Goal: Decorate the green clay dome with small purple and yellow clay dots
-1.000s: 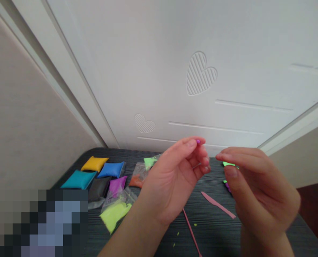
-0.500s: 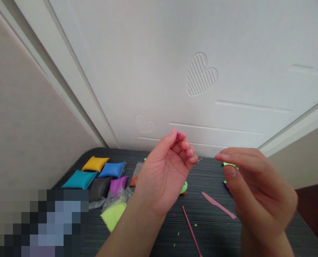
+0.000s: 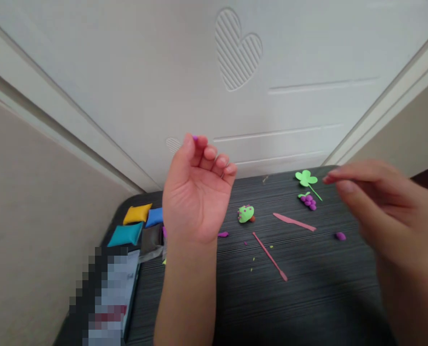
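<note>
My left hand (image 3: 201,192) is raised in front of the white door, palm facing me. Its thumb and index fingertip pinch a small piece of purple clay (image 3: 195,138), while the other fingers curl loosely. To the right, my right hand (image 3: 390,211) hovers over the table with fingers extended and the thumb close beneath them; I see nothing held there. Near its fingertips lie a green clay clover (image 3: 306,178) and a purple clay grape bunch (image 3: 308,201). A purple clay lump (image 3: 340,236) sits below, left of the right wrist.
On the dark table (image 3: 308,293) lie a pink plastic knife (image 3: 294,222), a thin pink modelling tool (image 3: 270,255), a green dotted clay piece (image 3: 245,214) and small crumbs. Yellow (image 3: 137,214), teal (image 3: 125,234) and other clay packs stand left. A partly pixelated flat device (image 3: 115,293) lies front left.
The view has shifted. My left hand appears further up and left, still pinching the purple piece. My right hand has moved right, its thumb closer to the fingers, uncovering the clover and grapes.
</note>
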`<state>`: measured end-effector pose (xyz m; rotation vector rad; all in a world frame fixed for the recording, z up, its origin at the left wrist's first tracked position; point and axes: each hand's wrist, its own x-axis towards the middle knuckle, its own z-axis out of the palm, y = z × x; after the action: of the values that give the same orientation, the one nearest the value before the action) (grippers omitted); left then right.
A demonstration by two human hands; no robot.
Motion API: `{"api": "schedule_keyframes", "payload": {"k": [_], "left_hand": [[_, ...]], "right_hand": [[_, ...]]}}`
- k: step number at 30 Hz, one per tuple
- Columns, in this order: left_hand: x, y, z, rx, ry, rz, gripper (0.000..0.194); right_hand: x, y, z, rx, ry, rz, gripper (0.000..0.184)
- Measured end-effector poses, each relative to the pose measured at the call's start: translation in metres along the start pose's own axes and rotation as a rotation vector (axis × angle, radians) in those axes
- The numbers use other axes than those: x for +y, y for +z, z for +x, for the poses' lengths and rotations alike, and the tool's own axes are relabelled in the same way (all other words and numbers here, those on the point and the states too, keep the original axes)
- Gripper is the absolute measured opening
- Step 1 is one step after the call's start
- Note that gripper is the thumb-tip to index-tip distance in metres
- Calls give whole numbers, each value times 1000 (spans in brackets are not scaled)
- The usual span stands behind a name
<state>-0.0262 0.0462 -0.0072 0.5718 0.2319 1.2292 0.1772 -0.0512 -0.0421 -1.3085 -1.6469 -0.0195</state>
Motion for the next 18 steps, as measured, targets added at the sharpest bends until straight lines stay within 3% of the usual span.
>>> {"api": "schedule_keyframes", "payload": {"k": [2, 4, 8, 18], "left_hand": [[-2, 3, -2, 4, 20, 42, 26], [-6, 5, -5, 8, 30, 86, 26], [-12, 9, -11, 15, 15, 148, 23], [-15, 11, -13, 96, 90, 249, 27]], "right_hand": [[16, 12, -18, -69, 19, -40, 21], [27, 32, -37, -223, 5, -50, 18], [37, 65, -68, -410, -16, -44, 16], [14, 84, -94, -657, -84, -3, 14]]}}
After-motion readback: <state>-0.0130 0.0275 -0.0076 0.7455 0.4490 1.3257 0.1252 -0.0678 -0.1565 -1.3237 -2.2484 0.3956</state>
